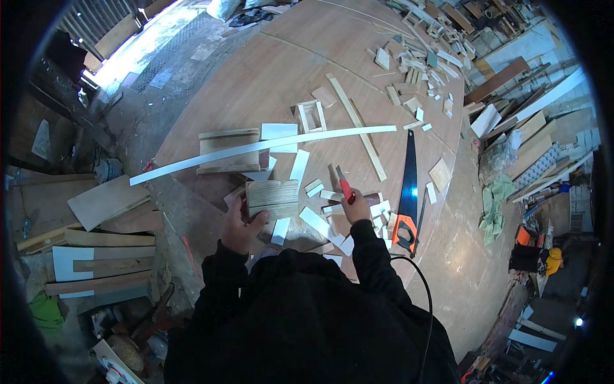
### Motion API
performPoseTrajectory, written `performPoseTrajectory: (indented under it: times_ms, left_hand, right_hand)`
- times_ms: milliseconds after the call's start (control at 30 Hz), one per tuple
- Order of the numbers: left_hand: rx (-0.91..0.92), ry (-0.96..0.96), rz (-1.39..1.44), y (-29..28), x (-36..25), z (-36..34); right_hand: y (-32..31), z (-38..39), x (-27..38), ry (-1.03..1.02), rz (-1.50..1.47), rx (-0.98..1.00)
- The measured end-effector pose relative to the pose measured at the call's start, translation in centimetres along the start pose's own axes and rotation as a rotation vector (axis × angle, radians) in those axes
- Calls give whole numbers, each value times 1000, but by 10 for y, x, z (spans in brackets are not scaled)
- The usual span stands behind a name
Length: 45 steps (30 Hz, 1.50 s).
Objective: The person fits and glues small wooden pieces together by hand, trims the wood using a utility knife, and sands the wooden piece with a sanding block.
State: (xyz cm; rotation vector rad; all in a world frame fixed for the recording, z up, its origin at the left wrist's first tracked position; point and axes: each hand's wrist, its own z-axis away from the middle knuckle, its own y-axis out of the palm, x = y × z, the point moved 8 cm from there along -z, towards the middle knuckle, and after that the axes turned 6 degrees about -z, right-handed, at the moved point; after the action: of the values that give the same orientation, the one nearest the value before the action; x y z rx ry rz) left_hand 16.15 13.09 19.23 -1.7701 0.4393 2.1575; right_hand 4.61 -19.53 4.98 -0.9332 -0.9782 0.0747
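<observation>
My left hand [240, 225] is closed on the near left edge of a small wooden box or block [274, 199] with a grooved, striped face; whether it is hollow cannot be seen. In my right hand [356, 207] is a utility knife [346, 187] with a red handle, its tip pointing away from me. White and bare wood offcuts [314, 221] lie between and around the hands. Behind the block lies a larger wooden piece with raised edges [224, 142]. A long white strip [275, 148] crosses over it.
A handsaw [407, 192] with an orange and black handle lies right of my right hand. Further off are a small wooden frame [311, 116], a long batten [358, 128] and a heap of scraps [416, 67] on the brown tabletop [249, 83]. Boards [105, 256] are stacked at left.
</observation>
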Motion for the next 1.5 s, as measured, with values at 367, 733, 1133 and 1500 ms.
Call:
performPoseTrajectory:
  times_ms: [367, 733, 1133, 1500]
  left_hand:
    - [-57, -22, 80, 34, -24, 2]
    - [-73, 293, -434, 45, -44, -21]
    - [57, 146, -141, 83, -55, -25]
    - [127, 165, -211, 86, -57, -16]
  right_hand:
    - [7, -47, -5, -57, 21, -84]
    - [-58, 10, 110, -279, -645, 245]
    - [-142, 78, 205, -703, -411, 499]
    - [-143, 88, 207, -767, -390, 424]
